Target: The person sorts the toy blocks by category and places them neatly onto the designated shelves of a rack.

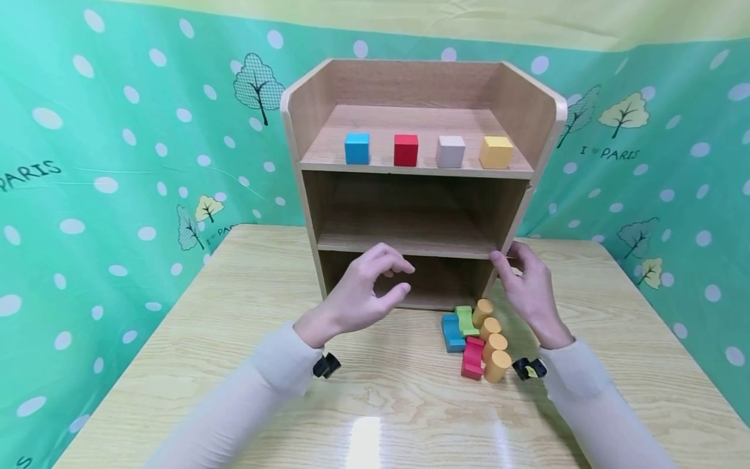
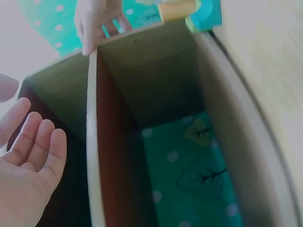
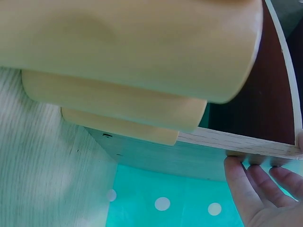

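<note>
A wooden shelf unit (image 1: 404,253) stands on the table with open compartments. My right hand (image 1: 530,290) holds its right side panel, thumb on the front edge; in the right wrist view the fingertips (image 3: 233,163) touch the panel's outer face. My left hand (image 1: 366,286) hovers before the lower compartment, fingers loosely bent, holding nothing. Between the hands, on the table, lie a green block (image 1: 465,322), a blue notched block (image 1: 452,333) and a red notched block (image 1: 472,358). Several orange-yellow cylinders (image 1: 497,366) stand in a row beside them.
On the top shelf sit a blue cube (image 1: 357,149), a red cube (image 1: 405,150), a pale grey cube (image 1: 450,152) and a yellow cube (image 1: 495,152). A green dotted curtain (image 1: 140,124) hangs behind the wooden table (image 1: 246,280).
</note>
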Demonstrator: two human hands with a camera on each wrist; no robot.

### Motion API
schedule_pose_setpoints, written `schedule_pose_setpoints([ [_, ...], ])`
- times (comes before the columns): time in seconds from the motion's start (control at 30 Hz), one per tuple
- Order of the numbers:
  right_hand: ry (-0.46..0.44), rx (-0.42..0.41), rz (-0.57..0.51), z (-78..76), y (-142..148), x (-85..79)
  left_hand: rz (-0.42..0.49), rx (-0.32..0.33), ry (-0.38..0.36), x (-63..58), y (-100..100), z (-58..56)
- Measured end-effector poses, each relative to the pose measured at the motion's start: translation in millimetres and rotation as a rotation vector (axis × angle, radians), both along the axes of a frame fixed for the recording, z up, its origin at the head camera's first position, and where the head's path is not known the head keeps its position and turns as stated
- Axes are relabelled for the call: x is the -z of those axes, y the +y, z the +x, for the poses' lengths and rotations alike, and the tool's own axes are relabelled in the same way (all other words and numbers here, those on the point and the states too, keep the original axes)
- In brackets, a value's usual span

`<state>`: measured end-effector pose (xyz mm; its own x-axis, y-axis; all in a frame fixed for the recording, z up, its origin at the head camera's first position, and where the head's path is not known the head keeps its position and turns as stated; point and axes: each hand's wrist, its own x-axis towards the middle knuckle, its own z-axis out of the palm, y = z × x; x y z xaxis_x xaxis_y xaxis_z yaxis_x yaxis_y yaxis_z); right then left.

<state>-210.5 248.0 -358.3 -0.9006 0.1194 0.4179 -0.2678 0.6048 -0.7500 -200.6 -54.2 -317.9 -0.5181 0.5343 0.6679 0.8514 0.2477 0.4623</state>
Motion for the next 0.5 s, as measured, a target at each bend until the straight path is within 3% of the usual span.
schedule_pose_setpoints([
  [0.27, 0.0, -0.001, -0.003, 0.4, 0, -0.4, -0.009, 0.04, -0.093, 24.6, 19, 1.8],
  [0.5, 0.011, 0.005, 0.008, 0.0, 1, -1.0, -0.063, 0.056, -0.223, 39.4, 33, 6.3],
])
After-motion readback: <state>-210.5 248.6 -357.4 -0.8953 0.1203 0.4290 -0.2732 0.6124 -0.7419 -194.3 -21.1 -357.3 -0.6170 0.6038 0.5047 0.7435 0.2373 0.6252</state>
